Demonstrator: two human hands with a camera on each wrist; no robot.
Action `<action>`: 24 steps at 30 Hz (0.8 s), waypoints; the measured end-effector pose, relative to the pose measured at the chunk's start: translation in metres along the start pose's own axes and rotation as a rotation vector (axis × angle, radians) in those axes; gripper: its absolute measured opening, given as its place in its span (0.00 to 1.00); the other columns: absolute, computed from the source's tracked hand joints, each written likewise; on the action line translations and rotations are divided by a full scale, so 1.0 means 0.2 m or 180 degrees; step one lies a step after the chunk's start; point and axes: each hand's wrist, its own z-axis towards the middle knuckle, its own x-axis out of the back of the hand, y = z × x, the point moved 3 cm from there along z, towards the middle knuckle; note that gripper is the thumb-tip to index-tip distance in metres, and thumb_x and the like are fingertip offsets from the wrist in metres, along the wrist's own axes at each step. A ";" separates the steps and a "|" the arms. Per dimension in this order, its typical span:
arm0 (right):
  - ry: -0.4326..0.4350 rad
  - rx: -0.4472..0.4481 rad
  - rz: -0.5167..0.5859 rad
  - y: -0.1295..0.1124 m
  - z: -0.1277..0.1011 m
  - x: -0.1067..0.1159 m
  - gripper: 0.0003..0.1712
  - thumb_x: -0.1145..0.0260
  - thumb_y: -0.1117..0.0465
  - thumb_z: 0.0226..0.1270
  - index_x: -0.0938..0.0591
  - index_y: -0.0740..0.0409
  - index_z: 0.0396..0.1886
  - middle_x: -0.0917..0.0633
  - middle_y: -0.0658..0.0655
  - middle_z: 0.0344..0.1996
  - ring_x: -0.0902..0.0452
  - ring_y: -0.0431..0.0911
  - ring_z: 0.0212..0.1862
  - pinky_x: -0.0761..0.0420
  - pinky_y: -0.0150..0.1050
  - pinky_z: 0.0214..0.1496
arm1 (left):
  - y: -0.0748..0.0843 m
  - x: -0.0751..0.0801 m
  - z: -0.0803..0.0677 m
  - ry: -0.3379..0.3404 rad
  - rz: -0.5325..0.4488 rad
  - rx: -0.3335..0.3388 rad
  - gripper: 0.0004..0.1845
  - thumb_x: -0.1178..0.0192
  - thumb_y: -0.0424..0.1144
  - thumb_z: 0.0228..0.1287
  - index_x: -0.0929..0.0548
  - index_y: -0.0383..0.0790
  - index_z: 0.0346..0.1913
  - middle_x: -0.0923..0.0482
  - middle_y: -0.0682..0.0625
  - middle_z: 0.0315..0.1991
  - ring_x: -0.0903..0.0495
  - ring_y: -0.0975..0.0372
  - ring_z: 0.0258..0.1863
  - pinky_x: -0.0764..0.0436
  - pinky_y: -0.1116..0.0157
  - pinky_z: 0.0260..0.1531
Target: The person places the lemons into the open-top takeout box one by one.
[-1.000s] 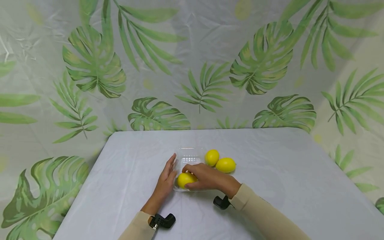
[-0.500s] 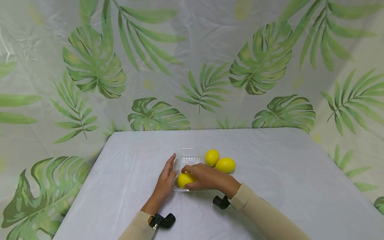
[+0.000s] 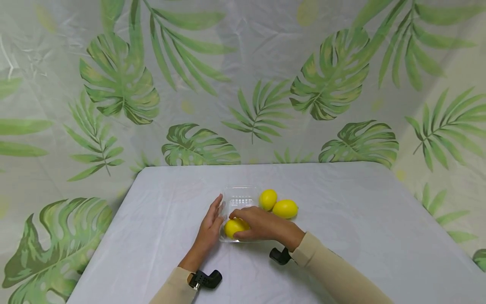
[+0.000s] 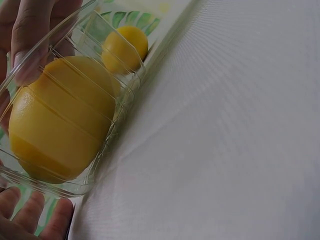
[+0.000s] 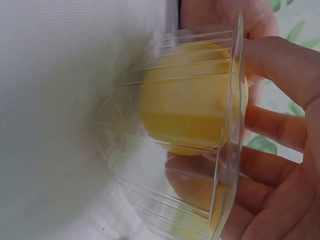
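A clear plastic container (image 3: 241,194) stands near the middle of the white table in the head view. One lemon (image 3: 235,229) sits in its near end, and my right hand (image 3: 262,223) grips it with thumb and fingers reaching over the rim. Through the clear wall, the same lemon (image 5: 185,100) shows large in the right wrist view. Against the container's left side rests my left hand (image 3: 210,223), fingers extended. Left-hand fingertips (image 4: 30,212) show under the container's edge in the left wrist view.
Two more lemons, one rounder-looking (image 3: 268,199) and one lying lengthwise (image 3: 285,209), sit just right of the container. The white-covered table (image 3: 360,236) ends at a leaf-patterned backdrop (image 3: 262,50). Each wrist wears a black camera (image 3: 208,279).
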 end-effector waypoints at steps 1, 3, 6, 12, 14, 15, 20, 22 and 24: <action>0.0002 -0.0005 0.0001 0.00 0.00 0.00 0.27 0.32 0.47 0.62 0.22 0.51 0.58 0.18 0.48 0.52 0.23 0.40 0.49 0.23 0.34 0.54 | 0.02 0.00 -0.01 -0.0016 0.0009 -0.0005 0.31 0.58 0.24 0.70 0.48 0.33 0.75 0.50 0.40 0.75 0.44 0.45 0.71 0.46 0.54 0.69; 0.0001 -0.0005 0.0002 0.00 0.00 0.00 0.27 0.32 0.47 0.62 0.22 0.51 0.58 0.18 0.48 0.53 0.23 0.40 0.50 0.23 0.34 0.55 | 0.05 0.00 -0.01 -0.0040 0.0039 -0.0018 0.30 0.58 0.24 0.70 0.48 0.31 0.74 0.50 0.39 0.75 0.44 0.44 0.71 0.45 0.53 0.68; 0.0031 0.0020 -0.0018 0.00 -0.01 0.01 0.27 0.32 0.47 0.62 0.22 0.51 0.58 0.18 0.48 0.53 0.23 0.40 0.50 0.23 0.35 0.56 | 0.06 0.01 -0.02 -0.0047 0.0046 -0.0058 0.30 0.58 0.24 0.70 0.48 0.29 0.74 0.51 0.36 0.75 0.43 0.42 0.71 0.45 0.52 0.68; 0.0115 0.0066 -0.0036 0.00 -0.02 0.02 0.26 0.32 0.47 0.62 0.22 0.52 0.57 0.18 0.49 0.52 0.22 0.42 0.51 0.23 0.37 0.57 | 0.04 0.01 -0.01 -0.0064 -0.0075 -0.0181 0.30 0.59 0.22 0.69 0.49 0.26 0.73 0.51 0.33 0.74 0.44 0.39 0.70 0.45 0.46 0.68; 0.0126 0.0072 -0.0017 0.01 -0.02 0.03 0.26 0.32 0.48 0.63 0.22 0.52 0.57 0.18 0.49 0.52 0.22 0.43 0.52 0.23 0.38 0.58 | 0.02 0.01 0.00 -0.0072 -0.0157 -0.0199 0.30 0.59 0.21 0.69 0.49 0.26 0.73 0.52 0.33 0.74 0.45 0.39 0.70 0.46 0.45 0.68; 0.0128 0.0071 -0.0002 0.01 -0.03 0.03 0.26 0.32 0.48 0.62 0.23 0.53 0.58 0.18 0.49 0.53 0.22 0.43 0.52 0.23 0.38 0.57 | -0.01 0.01 0.00 -0.0072 -0.0193 -0.0203 0.30 0.60 0.21 0.69 0.49 0.26 0.73 0.52 0.34 0.74 0.45 0.39 0.70 0.46 0.45 0.68; 0.0192 0.0137 0.0070 0.01 -0.04 0.05 0.27 0.32 0.49 0.63 0.23 0.56 0.58 0.18 0.52 0.53 0.22 0.46 0.53 0.22 0.38 0.56 | -0.11 0.01 0.02 -0.0010 -0.0245 -0.0238 0.31 0.60 0.22 0.70 0.47 0.33 0.74 0.51 0.39 0.75 0.44 0.45 0.71 0.45 0.47 0.68; 0.0216 0.0150 0.0097 0.02 -0.05 0.06 0.28 0.33 0.49 0.63 0.23 0.57 0.59 0.18 0.54 0.53 0.22 0.47 0.54 0.23 0.39 0.57 | -0.10 0.01 0.01 -0.0003 -0.0209 -0.0230 0.31 0.59 0.22 0.70 0.47 0.35 0.75 0.50 0.40 0.75 0.43 0.46 0.71 0.43 0.48 0.68; 0.0237 0.0155 0.0116 0.02 -0.06 0.07 0.28 0.33 0.49 0.64 0.23 0.58 0.59 0.18 0.55 0.54 0.22 0.47 0.54 0.23 0.40 0.57 | -0.10 0.01 0.01 -0.0001 -0.0202 -0.0206 0.31 0.59 0.22 0.70 0.47 0.36 0.75 0.50 0.41 0.75 0.42 0.47 0.71 0.42 0.48 0.68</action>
